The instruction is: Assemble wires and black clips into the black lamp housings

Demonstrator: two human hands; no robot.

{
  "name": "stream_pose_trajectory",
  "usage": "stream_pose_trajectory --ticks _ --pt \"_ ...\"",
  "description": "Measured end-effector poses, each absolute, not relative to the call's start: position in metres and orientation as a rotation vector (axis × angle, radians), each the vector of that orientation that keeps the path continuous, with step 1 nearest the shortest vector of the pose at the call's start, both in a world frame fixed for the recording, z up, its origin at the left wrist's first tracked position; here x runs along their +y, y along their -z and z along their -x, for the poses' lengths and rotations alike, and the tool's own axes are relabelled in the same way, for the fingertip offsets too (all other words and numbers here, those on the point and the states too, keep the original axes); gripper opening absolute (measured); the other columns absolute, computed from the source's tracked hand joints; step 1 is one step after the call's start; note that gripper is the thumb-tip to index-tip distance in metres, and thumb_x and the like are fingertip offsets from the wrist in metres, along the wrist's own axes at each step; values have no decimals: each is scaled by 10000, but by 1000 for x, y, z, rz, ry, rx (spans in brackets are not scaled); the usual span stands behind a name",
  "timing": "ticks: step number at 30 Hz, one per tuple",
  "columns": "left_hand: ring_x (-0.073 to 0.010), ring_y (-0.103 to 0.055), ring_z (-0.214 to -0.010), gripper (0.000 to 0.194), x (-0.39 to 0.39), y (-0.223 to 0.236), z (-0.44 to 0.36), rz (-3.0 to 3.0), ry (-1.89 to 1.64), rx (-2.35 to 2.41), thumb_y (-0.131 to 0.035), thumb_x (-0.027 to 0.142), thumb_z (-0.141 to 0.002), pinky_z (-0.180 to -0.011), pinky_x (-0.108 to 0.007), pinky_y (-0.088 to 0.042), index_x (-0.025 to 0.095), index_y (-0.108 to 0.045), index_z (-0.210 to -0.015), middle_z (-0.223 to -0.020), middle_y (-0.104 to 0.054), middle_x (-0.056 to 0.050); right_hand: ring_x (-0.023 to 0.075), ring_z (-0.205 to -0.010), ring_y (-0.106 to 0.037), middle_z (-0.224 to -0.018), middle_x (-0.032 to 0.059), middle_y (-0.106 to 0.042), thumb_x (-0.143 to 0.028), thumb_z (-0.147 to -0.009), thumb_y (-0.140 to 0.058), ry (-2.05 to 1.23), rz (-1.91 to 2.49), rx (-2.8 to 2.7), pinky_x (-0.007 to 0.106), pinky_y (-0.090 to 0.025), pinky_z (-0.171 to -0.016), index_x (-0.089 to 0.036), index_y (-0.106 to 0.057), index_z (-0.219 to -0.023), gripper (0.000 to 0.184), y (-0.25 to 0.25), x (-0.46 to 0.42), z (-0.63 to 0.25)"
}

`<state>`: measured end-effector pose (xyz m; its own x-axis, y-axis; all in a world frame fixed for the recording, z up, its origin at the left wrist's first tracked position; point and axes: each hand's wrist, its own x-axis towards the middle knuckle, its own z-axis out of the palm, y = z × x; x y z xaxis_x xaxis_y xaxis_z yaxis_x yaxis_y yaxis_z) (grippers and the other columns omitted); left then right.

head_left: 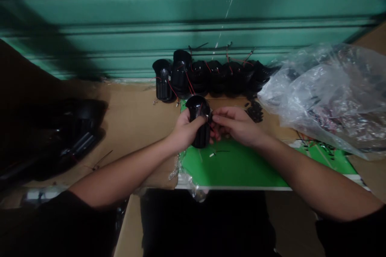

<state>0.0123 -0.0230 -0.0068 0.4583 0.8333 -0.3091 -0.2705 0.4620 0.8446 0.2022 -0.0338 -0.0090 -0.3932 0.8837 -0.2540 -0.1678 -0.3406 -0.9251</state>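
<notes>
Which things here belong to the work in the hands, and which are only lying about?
In the work:
- black part, held by the left hand, right hand at its edge
- likely the similar black parts behind

Apparently lying about:
- crumpled plastic bag
- clear plastic scrap

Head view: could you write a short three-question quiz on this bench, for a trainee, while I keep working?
1. Multiple choice. The left hand and the right hand are both at the glossy black plastic housing. Whose thumb lies across its front?
A) Left
B) Right
C) Neither
2. True or false: the crumpled clear plastic bag lies to the right of the row of black plastic housings by the ribbed wall.
3. Fill the gap: the flat board beneath the held housing is ____ in colour.

Key: 1. A; 2. True; 3. green.
</notes>
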Motion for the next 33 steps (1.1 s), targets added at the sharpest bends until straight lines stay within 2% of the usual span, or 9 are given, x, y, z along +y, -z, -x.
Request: stream_pose_trajectory --ticks 7,14,22,33 --pt "-164 -660 -541 603 -23 8 -12 -829 -780 831 -765 426 -780 -503 -269 -572 175 -413 -1201 -682 -646 14 168 -605 -689 -799 67 -705 -517 -855 -880 -1809 1053 -1136 254 -585 -536 -132 -651 -961 461 5 -34 -202" --pt "-181 -658 -522 630 -24 5 -13 -839 -785 834 -800 466 -756 -477 -300 -570 186 -406 -1160 -698 -656 13 162 -568 -675 -749 67 -705 -574 -819 -893 -1760 1096 -1173 248 -576 -522 -133 -632 -931 524 -2 -35 -199" --pt "-156 -647 -517 660 -25 1 -14 -849 -785 839 -811 489 -754 -495 -279 -571 183 -399 -1169 -698 -644 20 167 -573 -681 -741 67 -701 -561 -830 -889 -1771 1092 -1163 245 -576 -522 -130 -627 -936 516 2 -34 -200" --pt "-181 -685 -580 612 -26 0 -14 -873 -804 843 -800 446 -785 -517 -338 -611 190 -390 -1161 -751 -655 3 160 -575 -681 -763 60 -692 -504 -854 -886 -1748 1049 -1156 245 -586 -517 -117 -653 -936 459 5 -34 -200"
